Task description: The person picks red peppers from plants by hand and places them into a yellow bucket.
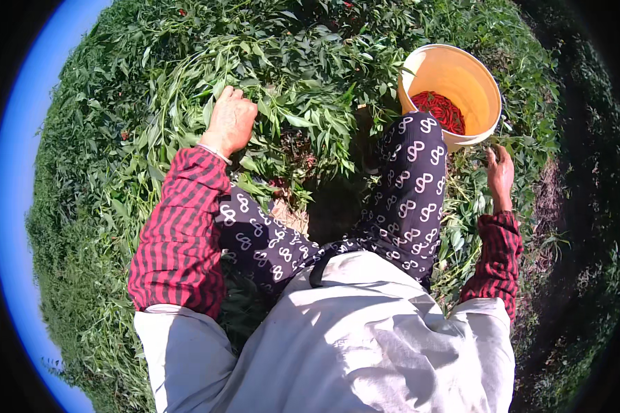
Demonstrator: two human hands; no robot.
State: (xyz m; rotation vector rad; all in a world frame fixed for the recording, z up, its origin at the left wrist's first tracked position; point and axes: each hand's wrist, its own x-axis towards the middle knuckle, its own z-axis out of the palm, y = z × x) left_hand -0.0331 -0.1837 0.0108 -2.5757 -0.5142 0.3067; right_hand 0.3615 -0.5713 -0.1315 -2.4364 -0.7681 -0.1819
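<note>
My left hand is closed with its fingers curled around leafy stems of a chilli plant, whose branches lean over in front of me. The fingertips and the exact part they grip are hidden. Red chillies lie in the bottom of a pale yellow bucket, which stands tilted toward me beside my right knee. Just below the bucket's near rim is my right hand, thumb and fingers slightly apart, with nothing visible in it. Whether it touches the bucket is unclear.
Dense green chilli plants spread ahead and to the left, with a few red fruits among the leaves. My patterned trouser legs frame a shaded gap between the knees. Dark, shaded ground runs along the right side.
</note>
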